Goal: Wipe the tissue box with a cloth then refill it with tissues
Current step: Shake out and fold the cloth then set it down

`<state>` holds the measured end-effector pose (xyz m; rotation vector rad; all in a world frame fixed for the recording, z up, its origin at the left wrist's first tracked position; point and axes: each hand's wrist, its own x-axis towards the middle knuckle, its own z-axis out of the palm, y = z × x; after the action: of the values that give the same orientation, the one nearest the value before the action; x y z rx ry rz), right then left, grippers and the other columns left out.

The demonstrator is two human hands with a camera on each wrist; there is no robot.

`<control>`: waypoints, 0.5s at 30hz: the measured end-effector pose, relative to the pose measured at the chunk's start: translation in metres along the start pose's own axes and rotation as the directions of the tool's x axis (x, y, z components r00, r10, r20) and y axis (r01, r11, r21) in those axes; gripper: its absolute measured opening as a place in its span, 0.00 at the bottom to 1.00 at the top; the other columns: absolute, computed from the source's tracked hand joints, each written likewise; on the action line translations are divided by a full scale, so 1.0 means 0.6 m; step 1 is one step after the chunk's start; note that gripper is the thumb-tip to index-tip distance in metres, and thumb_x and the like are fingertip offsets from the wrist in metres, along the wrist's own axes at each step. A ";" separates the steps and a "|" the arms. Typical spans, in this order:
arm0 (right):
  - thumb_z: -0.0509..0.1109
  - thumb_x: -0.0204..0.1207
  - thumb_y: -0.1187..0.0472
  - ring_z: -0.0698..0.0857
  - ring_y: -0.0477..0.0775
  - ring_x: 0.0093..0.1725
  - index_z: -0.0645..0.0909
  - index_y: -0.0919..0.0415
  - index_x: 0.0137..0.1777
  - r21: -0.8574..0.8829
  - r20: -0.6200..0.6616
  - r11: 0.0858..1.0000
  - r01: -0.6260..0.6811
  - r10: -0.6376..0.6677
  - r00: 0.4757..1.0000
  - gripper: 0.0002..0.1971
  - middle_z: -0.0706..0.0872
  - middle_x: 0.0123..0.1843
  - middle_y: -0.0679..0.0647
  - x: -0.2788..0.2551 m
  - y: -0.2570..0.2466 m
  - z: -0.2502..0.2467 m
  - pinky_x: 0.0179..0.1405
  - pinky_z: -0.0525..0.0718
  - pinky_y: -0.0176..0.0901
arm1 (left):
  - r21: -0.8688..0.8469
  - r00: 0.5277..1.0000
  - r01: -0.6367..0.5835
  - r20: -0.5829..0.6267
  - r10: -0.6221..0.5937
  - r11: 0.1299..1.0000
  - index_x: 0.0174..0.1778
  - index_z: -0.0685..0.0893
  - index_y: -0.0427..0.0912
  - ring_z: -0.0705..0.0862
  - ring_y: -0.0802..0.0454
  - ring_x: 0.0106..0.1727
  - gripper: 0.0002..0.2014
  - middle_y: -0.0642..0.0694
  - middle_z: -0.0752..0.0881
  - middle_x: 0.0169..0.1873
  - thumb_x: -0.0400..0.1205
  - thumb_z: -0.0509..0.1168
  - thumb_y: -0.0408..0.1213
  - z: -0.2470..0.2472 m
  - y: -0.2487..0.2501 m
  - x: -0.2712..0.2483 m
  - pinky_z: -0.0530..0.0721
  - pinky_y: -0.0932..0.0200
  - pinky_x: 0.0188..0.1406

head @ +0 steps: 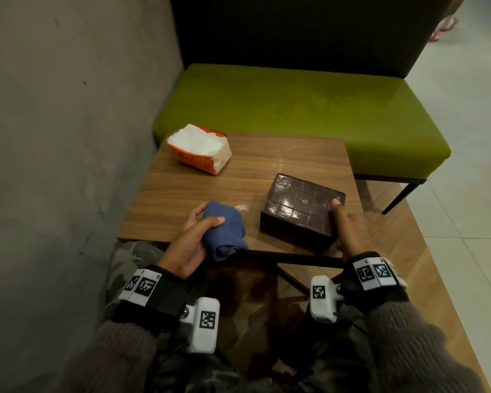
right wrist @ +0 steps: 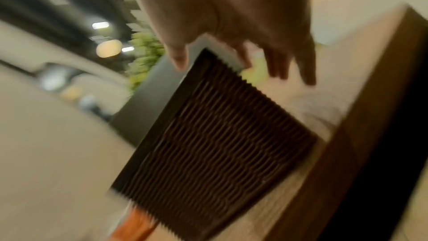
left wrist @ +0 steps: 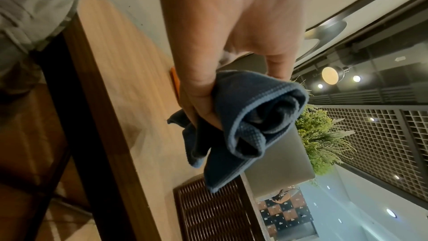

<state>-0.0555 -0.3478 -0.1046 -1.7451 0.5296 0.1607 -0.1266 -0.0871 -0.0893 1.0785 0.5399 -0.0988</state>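
Observation:
A dark brown tissue box (head: 301, 211) with a glossy quilted top and ribbed sides (right wrist: 220, 144) lies near the front right of the small wooden table (head: 210, 188). My right hand (head: 342, 219) is at its right end, thumb lying on the top and fingers reaching straight past the corner (right wrist: 231, 43); that view is blurred. To the left of the box, my left hand (head: 203, 219) grips a bunched blue cloth (head: 221, 231) just above the table, its folds hanging from the fist (left wrist: 254, 125). An opened orange pack of white tissues (head: 199, 148) lies at the table's far left.
A green padded bench (head: 295, 109) with a dark backrest stands just beyond the table. A grey wall (head: 68, 109) runs along the left side. The table's front edge is close to my knees, and a tiled floor lies to the right.

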 end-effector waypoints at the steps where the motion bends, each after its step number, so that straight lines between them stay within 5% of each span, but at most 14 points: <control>1: 0.67 0.72 0.34 0.72 0.62 0.75 0.71 0.60 0.75 -0.113 -0.096 0.988 0.101 -0.112 0.989 0.39 0.73 0.76 0.62 -0.008 0.004 0.000 0.75 0.70 0.58 | 0.004 1.000 -0.001 0.004 0.001 1.000 0.74 0.65 0.46 0.84 0.47 0.56 0.28 0.38 0.78 0.64 0.79 0.64 0.28 0.001 0.001 -0.002 0.86 0.59 0.41; 3: 0.72 0.73 0.40 0.71 0.54 0.74 0.67 0.59 0.77 -0.284 -0.132 0.843 0.457 -0.506 0.852 0.38 0.71 0.74 0.53 -0.049 0.000 0.006 0.71 0.71 0.48 | 0.032 1.000 -0.006 0.025 0.005 0.999 0.74 0.63 0.51 0.83 0.47 0.57 0.29 0.40 0.78 0.62 0.80 0.65 0.31 0.005 0.003 -0.006 0.86 0.60 0.42; 4: 0.74 0.73 0.43 0.72 0.49 0.70 0.70 0.56 0.74 -0.310 -0.007 0.701 0.642 -0.677 0.736 0.33 0.73 0.69 0.47 -0.080 -0.005 0.014 0.68 0.72 0.41 | 0.050 0.999 -0.013 0.043 0.011 0.999 0.73 0.63 0.52 0.84 0.47 0.57 0.28 0.40 0.79 0.61 0.80 0.65 0.32 0.008 0.005 -0.009 0.87 0.60 0.43; 5: 0.74 0.72 0.44 0.73 0.44 0.66 0.74 0.54 0.70 -0.297 0.176 0.564 0.770 -0.761 0.625 0.29 0.73 0.64 0.43 -0.104 -0.003 0.026 0.65 0.72 0.35 | 0.071 0.998 -0.020 0.059 0.016 0.997 0.73 0.64 0.52 0.84 0.46 0.56 0.26 0.40 0.79 0.60 0.81 0.65 0.34 0.010 0.007 -0.011 0.87 0.59 0.43; 7: 0.73 0.70 0.40 0.73 0.43 0.63 0.78 0.51 0.66 -0.280 0.514 0.433 0.857 -0.686 0.515 0.27 0.75 0.61 0.44 -0.138 0.007 0.058 0.61 0.73 0.31 | 0.113 0.996 -0.024 0.092 0.013 0.993 0.69 0.67 0.50 0.86 0.47 0.52 0.22 0.40 0.82 0.58 0.81 0.65 0.37 0.018 0.011 -0.015 0.88 0.59 0.42; 9: 0.71 0.69 0.39 0.76 0.49 0.58 0.80 0.51 0.63 -0.294 0.610 0.394 0.871 -0.625 0.488 0.25 0.79 0.59 0.49 -0.146 0.019 0.085 0.56 0.79 0.41 | 0.144 0.986 -0.024 0.167 -0.001 0.989 0.65 0.71 0.48 0.88 0.50 0.47 0.23 0.39 0.83 0.56 0.76 0.69 0.42 0.023 0.014 -0.022 0.88 0.59 0.39; 11: 0.66 0.73 0.45 0.80 0.53 0.51 0.84 0.56 0.53 -0.257 0.548 0.420 0.870 -0.678 0.490 0.17 0.83 0.50 0.52 -0.144 0.015 0.096 0.48 0.82 0.51 | 0.178 0.962 -0.006 0.271 -0.043 0.984 0.64 0.74 0.46 0.89 0.50 0.50 0.35 0.38 0.83 0.58 0.63 0.79 0.50 0.015 0.014 -0.024 0.88 0.60 0.42; 13: 0.66 0.75 0.53 0.83 0.52 0.45 0.83 0.59 0.46 -0.192 0.474 0.512 0.837 -0.699 0.536 0.10 0.85 0.44 0.52 -0.137 -0.004 0.087 0.44 0.83 0.50 | 0.313 0.930 -0.023 0.355 -0.094 0.950 0.67 0.74 0.48 0.85 0.47 0.59 0.48 0.41 0.82 0.62 0.50 0.84 0.54 0.000 0.015 -0.026 0.87 0.57 0.51; 15: 0.68 0.78 0.61 0.85 0.48 0.44 0.82 0.58 0.47 -0.116 0.440 0.604 0.788 -0.680 0.586 0.02 0.86 0.43 0.50 -0.133 -0.030 0.070 0.43 0.85 0.44 | 0.543 0.915 -0.183 0.398 -0.060 0.820 0.67 0.75 0.54 0.82 0.51 0.64 0.46 0.48 0.79 0.64 0.52 0.83 0.54 -0.013 0.013 -0.026 0.84 0.57 0.59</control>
<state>-0.1112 -0.2840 -0.0679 -2.0368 -0.5687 -0.0588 -0.1407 -0.0796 -0.0785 1.6170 0.0879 -0.4393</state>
